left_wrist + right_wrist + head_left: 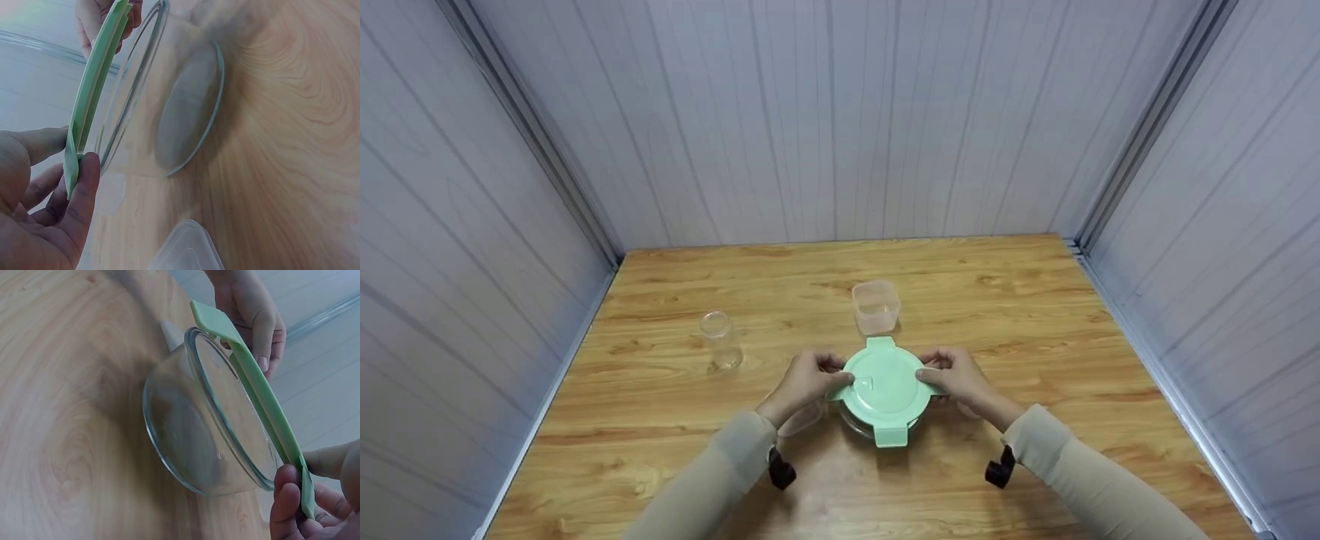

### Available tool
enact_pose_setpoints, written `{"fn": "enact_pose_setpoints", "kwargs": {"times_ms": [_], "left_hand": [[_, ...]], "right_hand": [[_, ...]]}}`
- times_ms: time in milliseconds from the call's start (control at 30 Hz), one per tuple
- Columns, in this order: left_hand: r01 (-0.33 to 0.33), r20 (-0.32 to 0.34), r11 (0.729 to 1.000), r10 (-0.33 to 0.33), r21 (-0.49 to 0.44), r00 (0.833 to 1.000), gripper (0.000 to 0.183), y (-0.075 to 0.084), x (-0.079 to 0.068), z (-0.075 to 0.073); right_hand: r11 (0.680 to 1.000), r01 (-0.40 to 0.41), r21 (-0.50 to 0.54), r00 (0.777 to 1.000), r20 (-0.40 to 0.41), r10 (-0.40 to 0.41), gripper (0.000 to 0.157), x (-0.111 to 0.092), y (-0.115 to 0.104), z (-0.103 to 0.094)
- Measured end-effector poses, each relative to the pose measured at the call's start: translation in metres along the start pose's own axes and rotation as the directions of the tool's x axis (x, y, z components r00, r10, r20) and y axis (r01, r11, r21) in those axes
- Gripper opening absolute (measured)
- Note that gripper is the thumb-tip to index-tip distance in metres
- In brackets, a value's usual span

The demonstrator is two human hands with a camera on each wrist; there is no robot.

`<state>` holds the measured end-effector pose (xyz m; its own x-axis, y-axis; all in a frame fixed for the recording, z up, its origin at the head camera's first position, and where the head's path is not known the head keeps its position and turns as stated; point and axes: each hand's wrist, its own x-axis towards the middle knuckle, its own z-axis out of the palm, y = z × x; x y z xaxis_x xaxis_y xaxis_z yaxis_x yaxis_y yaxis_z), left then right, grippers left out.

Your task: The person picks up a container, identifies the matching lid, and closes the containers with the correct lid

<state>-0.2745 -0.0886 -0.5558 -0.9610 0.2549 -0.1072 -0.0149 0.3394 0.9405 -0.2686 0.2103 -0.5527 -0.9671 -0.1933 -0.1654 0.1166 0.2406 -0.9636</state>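
Note:
A round pale green lid (887, 385) with side flaps is held level over a clear glass bowl (183, 433), which stands on the wooden table. Both wrist views show a narrow gap between the lid and the bowl's rim. My left hand (804, 382) pinches the lid's left flap between thumb and fingers. On the opposite side, my right hand (960, 380) grips the right flap the same way, its fingertips (288, 479) curled under the flap. From the head view the lid hides most of the bowl.
Behind the lid stands a clear plastic container (876, 309). A clear glass jar (721, 341) is farther left. Beneath my left wrist lies a flat, clear plastic lid (802, 421). Pale panel walls (855, 120) enclose the table (660, 450) at the back and sides.

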Motion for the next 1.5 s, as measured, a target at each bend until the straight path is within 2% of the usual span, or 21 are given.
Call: {"fn": "enact_pose_setpoints", "kwargs": {"times_ms": [167,300,533,1000,1267,1500], "left_hand": [[0.015,0.000,1.000,-0.015,0.003,1.000,0.014,-0.003,-0.002,0.001],[0.026,0.013,0.999,-0.026,-0.030,1.000,0.014,-0.005,-0.004,0.001],[0.021,0.024,0.999,-0.020,-0.041,1.000,0.016,-0.008,-0.008,0.000],[0.044,0.021,0.995,-0.042,-0.088,0.999,0.014,-0.011,-0.008,0.003],[0.021,0.019,0.998,-0.020,-0.054,1.000,0.013,-0.010,-0.007,0.003],[0.037,0.020,0.998,-0.036,-0.060,0.999,0.015,-0.006,-0.007,0.007]], "right_hand": [[0.999,0.007,-0.051,1.000,0.001,-0.007,0.029,0.000,0.004,0.002],[0.995,0.003,-0.099,1.000,-0.015,-0.004,0.027,0.000,0.006,0.004],[0.986,0.010,-0.165,1.000,-0.028,-0.015,0.026,0.000,0.008,0.006],[0.983,-0.001,-0.183,1.000,-0.031,-0.005,0.023,0.001,0.011,0.008],[0.979,0.029,-0.203,0.999,-0.016,-0.033,0.023,0.001,0.012,0.006],[0.963,0.090,-0.254,0.996,-0.004,-0.094,0.026,0.000,0.014,0.005]]}}
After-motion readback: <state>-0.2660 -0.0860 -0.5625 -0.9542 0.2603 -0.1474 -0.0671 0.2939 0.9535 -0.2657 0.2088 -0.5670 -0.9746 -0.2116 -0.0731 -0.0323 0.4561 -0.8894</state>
